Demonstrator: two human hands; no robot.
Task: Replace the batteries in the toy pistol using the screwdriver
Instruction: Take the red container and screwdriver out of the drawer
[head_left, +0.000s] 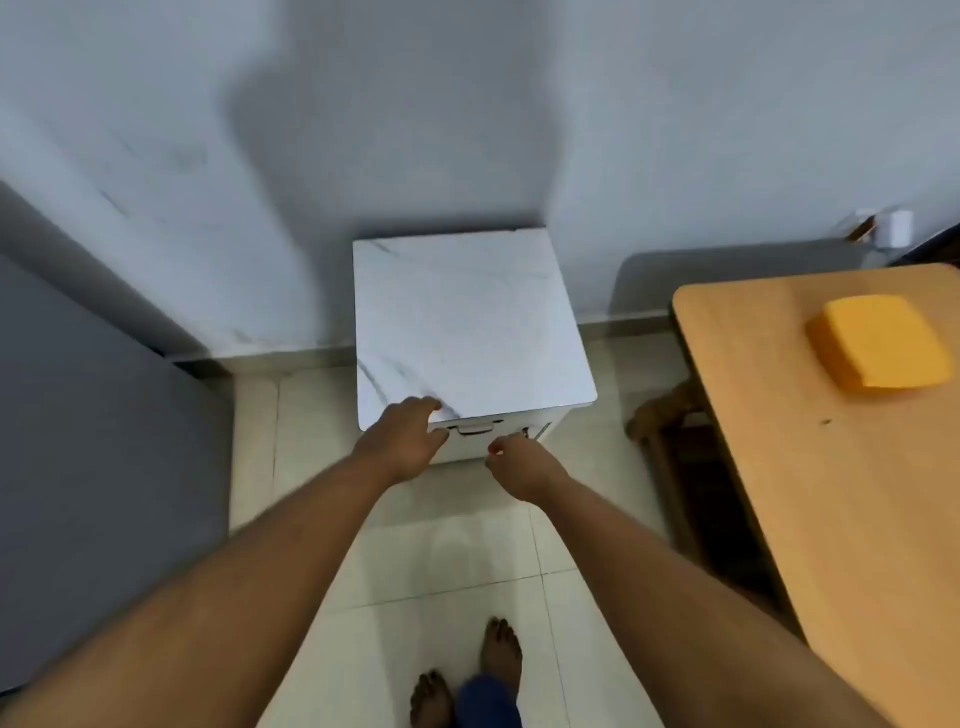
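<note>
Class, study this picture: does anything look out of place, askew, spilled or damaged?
Nothing stands out. The white cabinet stands square against the wall, and the yellow box lies flat on the wooden table. The left hand and right hand reach toward the cabinet's drawer front.

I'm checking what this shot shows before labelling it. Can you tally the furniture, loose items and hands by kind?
Cabinet: 1
Wooden table: 1
Yellow box on the table: 1
Hands: 2, left hand and right hand, both at the cabinet front
Total: 5
</note>
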